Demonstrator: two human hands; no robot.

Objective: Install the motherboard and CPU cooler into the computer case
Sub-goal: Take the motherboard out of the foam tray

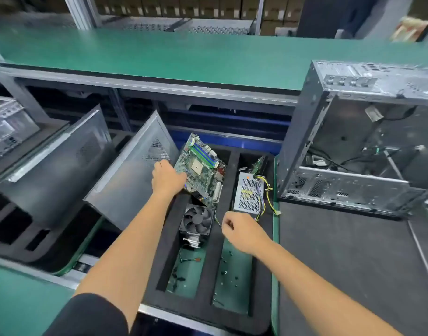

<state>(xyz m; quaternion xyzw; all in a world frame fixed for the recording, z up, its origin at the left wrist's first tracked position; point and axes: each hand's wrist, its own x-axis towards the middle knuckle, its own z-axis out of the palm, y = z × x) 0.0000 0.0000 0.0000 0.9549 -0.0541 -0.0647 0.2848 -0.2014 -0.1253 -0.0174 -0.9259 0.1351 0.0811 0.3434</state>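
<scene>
Motherboard sat tilted in the left slot of the black foam tray, far edge raised, green PCB with socket and RAM slots facing up. No silkscreen or brand text was readable on it. Left hand was at its left edge, fingers curled over the board edge, gripping it.

CPU cooler lay in the same slot just nearer than the board, black fan facing up, metal fins visible at its near side. Fan hub label was too blurred to read.

Right hand hovered over the foam divider beside the cooler, fingers curled in loosely; couldn't tell if it pinched the thin wire there.

Power supply was in the right slot, perforated silver housing, yellow and black leads trailing off its right side. No readable label. Loose screws lay scattered on the green floor of that slot, nearer the camera.

Computer case stood open on the dark mat to the right of the tray, apart from it, cables inside. Two grey side panels leaned left of the tray. Green bench ran across behind.
</scene>
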